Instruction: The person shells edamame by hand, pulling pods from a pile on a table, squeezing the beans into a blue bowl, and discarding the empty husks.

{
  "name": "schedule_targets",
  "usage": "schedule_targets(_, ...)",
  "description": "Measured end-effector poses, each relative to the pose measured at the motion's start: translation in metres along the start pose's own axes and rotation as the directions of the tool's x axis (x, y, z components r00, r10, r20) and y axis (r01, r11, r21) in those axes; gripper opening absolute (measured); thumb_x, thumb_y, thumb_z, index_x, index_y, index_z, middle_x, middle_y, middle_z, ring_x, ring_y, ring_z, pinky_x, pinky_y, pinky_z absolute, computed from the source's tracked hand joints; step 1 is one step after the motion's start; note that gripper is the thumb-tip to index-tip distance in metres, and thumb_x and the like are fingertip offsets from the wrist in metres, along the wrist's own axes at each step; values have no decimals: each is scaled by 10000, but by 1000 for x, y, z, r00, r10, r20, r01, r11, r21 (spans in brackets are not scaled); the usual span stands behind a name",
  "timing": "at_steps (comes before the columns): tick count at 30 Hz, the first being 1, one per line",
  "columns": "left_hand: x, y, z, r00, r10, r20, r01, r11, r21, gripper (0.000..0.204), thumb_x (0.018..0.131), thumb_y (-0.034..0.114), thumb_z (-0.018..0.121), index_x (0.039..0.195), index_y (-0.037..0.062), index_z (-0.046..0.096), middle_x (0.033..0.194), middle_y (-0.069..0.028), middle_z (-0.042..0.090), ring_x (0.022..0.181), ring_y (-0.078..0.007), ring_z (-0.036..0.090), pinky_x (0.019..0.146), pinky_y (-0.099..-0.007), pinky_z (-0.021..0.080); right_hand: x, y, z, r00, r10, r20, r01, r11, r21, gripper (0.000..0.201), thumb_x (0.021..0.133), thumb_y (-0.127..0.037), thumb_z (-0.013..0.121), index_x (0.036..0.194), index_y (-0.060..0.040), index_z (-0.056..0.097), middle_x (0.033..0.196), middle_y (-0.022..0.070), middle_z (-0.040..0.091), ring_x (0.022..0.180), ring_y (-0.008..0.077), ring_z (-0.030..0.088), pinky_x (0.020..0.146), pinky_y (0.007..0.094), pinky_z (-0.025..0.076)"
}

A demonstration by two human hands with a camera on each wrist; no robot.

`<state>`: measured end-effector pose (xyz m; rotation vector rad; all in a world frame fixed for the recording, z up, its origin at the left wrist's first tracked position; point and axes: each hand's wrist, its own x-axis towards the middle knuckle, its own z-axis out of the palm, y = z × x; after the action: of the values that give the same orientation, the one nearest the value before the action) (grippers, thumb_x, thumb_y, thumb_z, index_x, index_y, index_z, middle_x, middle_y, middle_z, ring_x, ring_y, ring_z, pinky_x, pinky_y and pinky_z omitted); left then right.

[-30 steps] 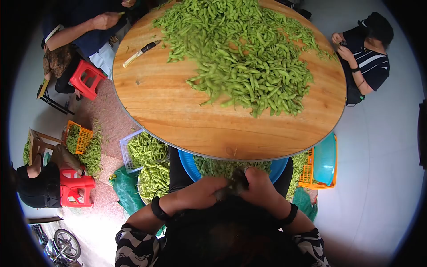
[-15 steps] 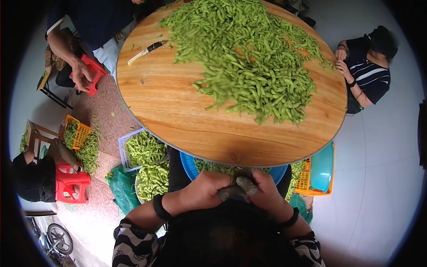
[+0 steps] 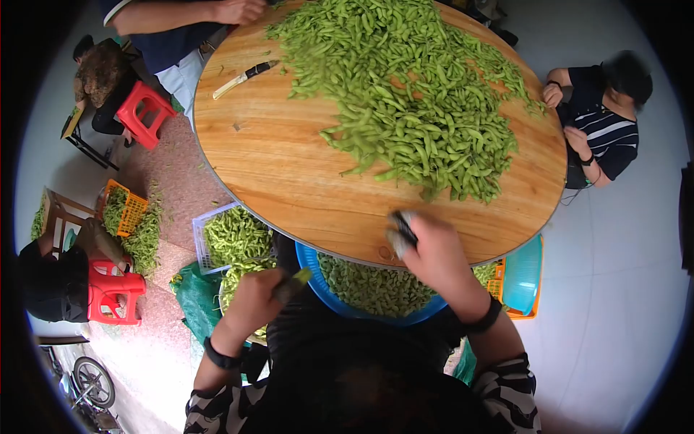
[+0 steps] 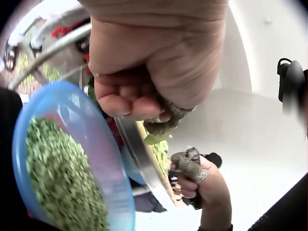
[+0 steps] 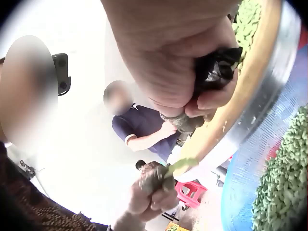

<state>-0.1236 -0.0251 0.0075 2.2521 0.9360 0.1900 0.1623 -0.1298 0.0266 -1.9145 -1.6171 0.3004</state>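
My left hand [image 3: 253,300], left of the blue basin [image 3: 336,307], pinches a green pod [image 3: 302,276] between thumb and fingers. Grey covers sit on its working fingertips. Over the near table edge is my right hand [image 3: 439,253], blurred, its fingers curled around a glossy black piece [image 5: 216,72]; I cannot tell what that is. A grey cover [image 5: 183,122] wraps its thumb. Shelled green beans [image 3: 376,286] lie in the basin below. Beyond the right hand a large heap of green pods [image 3: 426,137] covers much of the round table.
A knife [image 3: 246,78] lies on the table [image 3: 289,195] at the left. Crates of pods, including a pale purple crate [image 3: 199,246], and a green sack [image 3: 195,296] stand left of my legs. An orange crate with a teal basin [image 3: 522,271] is at right. Other people sit around.
My hands, together over the basin before, have parted. The left went left with the pod; the right went forward over the table edge. The person at upper left has brought an arm over the table.
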Motion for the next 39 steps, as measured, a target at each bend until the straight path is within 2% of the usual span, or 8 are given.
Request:
schedule_targets(6,-22,-6,-19,983,-184,5,151,822,550,403,743,435,726,753,52,603,701,-148,621,665,-354,625,580,-427,495,81,3,22,952,271,143,-232,942,-244,329,843,-242,665,1053,-3,582,859,226,642,793,390,625,685,448,501)
schedule_targets(14,72,76,26,823,423,-380,-488,868,-90,175,840,48,599,1001,-6,555,905,-232,578,807,-431,593,664,-456,500,20,16,8,999,-7,-54,15,989,150,198,813,-112,649,964,1,589,751,171,638,693,266,643,652,366,519)
schedule_targets(18,105,79,51,822,567,-59,-568,808,-156,205,860,27,573,1055,-27,546,928,-245,600,796,-411,606,663,-428,503,-5,22,-8,965,212,153,-260,711,653,191,891,-63,588,1076,-19,586,807,25,607,628,84,519,565,235,426)
schedule_targets(22,105,88,57,891,447,-78,-417,739,-529,165,897,75,587,1027,-24,560,819,-163,637,681,-300,618,620,-378,495,-25,34,-7,937,259,235,-337,487,806,268,966,-105,497,1228,-50,515,837,19,590,546,40,455,473,191,363)
schedule_targets(24,101,91,48,957,122,262,102,704,-703,165,915,105,603,1026,-14,578,767,-76,654,695,-177,625,637,-312,498,-35,23,-12,937,241,254,-345,521,781,293,973,-106,472,1260,-50,488,846,23,591,547,41,455,473,192,364)
schedule_targets(30,93,83,71,959,280,39,-153,632,-760,135,916,63,586,1030,-9,583,842,-57,658,806,-140,641,660,-295,508,-46,13,-18,905,217,366,-418,617,667,335,899,-40,489,1234,-31,508,822,38,627,822,124,600,757,274,481)
schedule_targets(34,88,87,70,938,348,2,-241,653,-718,123,909,41,584,1016,-19,579,835,-67,647,812,-150,643,658,-305,511,-54,19,-10,930,153,334,-351,638,686,365,945,-93,467,1309,-96,457,824,-9,573,556,37,447,482,184,362)
schedule_targets(39,74,83,87,783,562,-266,-563,823,78,101,904,65,607,988,13,587,784,-70,630,665,-160,604,584,-304,492,-61,12,2,870,287,401,-487,372,790,329,950,-88,464,1279,-99,471,766,-7,526,522,44,404,447,198,325)
